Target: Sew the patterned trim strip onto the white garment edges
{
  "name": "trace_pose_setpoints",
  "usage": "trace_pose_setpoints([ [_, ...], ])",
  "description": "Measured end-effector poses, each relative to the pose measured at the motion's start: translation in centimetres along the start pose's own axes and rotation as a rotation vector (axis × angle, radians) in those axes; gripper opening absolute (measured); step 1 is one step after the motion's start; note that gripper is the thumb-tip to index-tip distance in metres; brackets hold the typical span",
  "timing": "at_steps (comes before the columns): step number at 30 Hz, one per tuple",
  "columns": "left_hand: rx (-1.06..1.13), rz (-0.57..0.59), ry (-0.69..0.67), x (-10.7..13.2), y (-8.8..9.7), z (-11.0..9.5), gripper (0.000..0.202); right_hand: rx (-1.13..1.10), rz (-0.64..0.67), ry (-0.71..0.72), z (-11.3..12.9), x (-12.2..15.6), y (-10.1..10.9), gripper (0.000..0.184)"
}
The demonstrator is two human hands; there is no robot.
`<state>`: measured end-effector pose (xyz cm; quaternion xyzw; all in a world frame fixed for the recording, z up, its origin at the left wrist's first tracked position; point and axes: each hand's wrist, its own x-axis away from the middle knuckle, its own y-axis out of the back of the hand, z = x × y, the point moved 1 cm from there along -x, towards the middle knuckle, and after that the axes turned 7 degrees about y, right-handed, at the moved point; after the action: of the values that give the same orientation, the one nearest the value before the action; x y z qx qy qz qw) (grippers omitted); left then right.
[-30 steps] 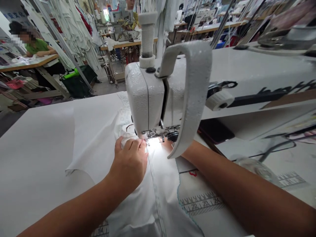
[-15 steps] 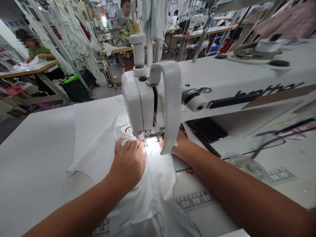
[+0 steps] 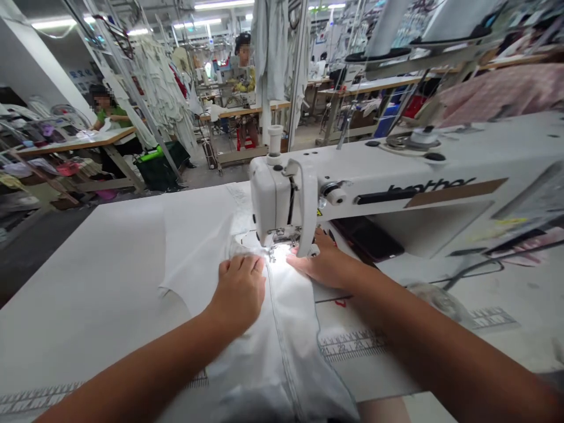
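My left hand [image 3: 240, 291] lies flat on white fabric [image 3: 291, 335] just left of the presser foot [image 3: 282, 238] of a white Brother sewing machine [image 3: 273, 194]. My right hand [image 3: 324, 265] rests on the same fabric to the right of the foot, its fingers reaching toward the lit needle area. A stitched seam runs straight from the foot toward me between my hands. Neither hand appears to grip the cloth. The needle itself is too small to make out.
A measuring scale [image 3: 352, 345] is printed on the white table [image 3: 74, 294]. A dark phone [image 3: 365, 238] lies under the machine arm. Further off, a co-worker in green [image 3: 108, 116] sits at a table, and another person [image 3: 242, 79] works at a machine behind.
The view has pulled back and turned, so the machine looks smaller. My right hand has come out from behind the machine's guard onto the fabric. My left hand sits slightly lower on the cloth.
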<state>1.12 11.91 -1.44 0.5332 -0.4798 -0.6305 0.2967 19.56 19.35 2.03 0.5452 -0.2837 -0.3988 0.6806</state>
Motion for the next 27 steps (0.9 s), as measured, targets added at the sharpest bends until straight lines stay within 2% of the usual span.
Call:
trace_pose_setpoints([
  [4, 0.06, 0.074, -0.025, 2.9, 2.2, -0.7, 0.034, -0.12, 0.065, 0.098, 1.2, 3.2, 0.6, 0.017],
  [7, 0.405, 0.196, 0.077, 4.4, 4.3, -1.1, 0.032, -0.233, 0.071, 0.071, 2.6, 5.5, 0.3, 0.02],
  [8, 0.588, 0.272, 0.152, 4.8, 4.9, -1.4, 0.031, -0.316, 0.059, 0.039, 3.2, 6.2, 0.1, 0.022],
  [10, 1.013, 0.479, 0.382, 5.4, 5.7, -2.0, 0.031, -0.634, 0.047, -0.026, 4.8, 7.5, -0.4, 0.026],
  [12, 1.444, 0.672, 0.633, 6.0, 6.1, -2.7, 0.039, -1.056, 0.101, -0.03, 6.5, 8.9, -0.8, 0.026],
  [13, 1.635, 0.728, 0.727, 6.3, 6.1, -3.1, 0.042, -1.23, 0.166, 0.008, 7.2, 9.7, -0.9, 0.025],
  [14, 1.791, 0.743, 0.796, 6.7, 6.1, -3.3, 0.042, -1.332, 0.25, 0.065, 7.8, 10.7, -0.9, 0.026],
  [16, 1.96, 0.684, 0.897, 7.6, 5.9, -3.2, 0.034, -1.367, 0.411, 0.159, 7.9, 13.0, -0.9, 0.032],
  [18, 1.985, 0.6, 0.989, 8.5, 5.8, -2.7, 0.027, -1.299, 0.521, 0.163, 6.8, 15.4, -1.3, 0.035],
  [20, 1.962, 0.545, 1.039, 9.4, 5.8, -2.1, 0.026, -1.283, 0.616, 0.129, 5.2, 17.6, -2.7, 0.035],
  [21, 1.95, 0.536, 1.045, 9.7, 5.9, -1.8, 0.026, -1.256, 0.644, 0.092, 4.3, 18.6, -3.9, 0.036],
  [24, 1.932, 0.512, 1.02, 10.4, 6.3, -1.4, 0.026, -1.186, 0.591, -0.078, 3.1, 20.4, -9.0, 0.03],
  [25, 1.931, 0.5, 1.009, 10.6, 6.4, -1.4, 0.027, -1.188, 0.553, -0.099, 3.2, 20.7, -10.9, 0.027],
  [27, 1.932, 0.469, 1.002, 11.0, 6.6, -1.5, 0.028, -1.177, 0.474, -0.113, 4.2, 20.6, -14.3, 0.035],
])
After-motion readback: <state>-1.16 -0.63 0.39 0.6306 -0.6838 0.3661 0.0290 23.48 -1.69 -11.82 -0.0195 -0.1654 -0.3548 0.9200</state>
